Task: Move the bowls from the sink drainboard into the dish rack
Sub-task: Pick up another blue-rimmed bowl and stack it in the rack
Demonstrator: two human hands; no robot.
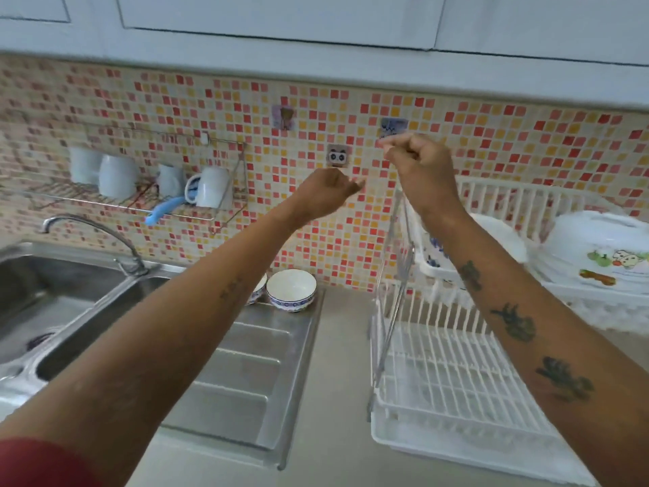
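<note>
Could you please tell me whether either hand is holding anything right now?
Nothing: the left hand and right hand are raised, loosely closed, empty.

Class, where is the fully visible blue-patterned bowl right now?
The bowl sits at the drainboard's back edge by the tiled wall, left of the white dish rack.

White mugs [119, 177] hang on a wall rack [140, 202] above the faucet [94, 237], against mosaic tiles [351, 247]

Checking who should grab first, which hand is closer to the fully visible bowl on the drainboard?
Left. The left hand is raised almost directly above the bowl; the right hand is raised higher and off to its right, over the dish rack.
</note>
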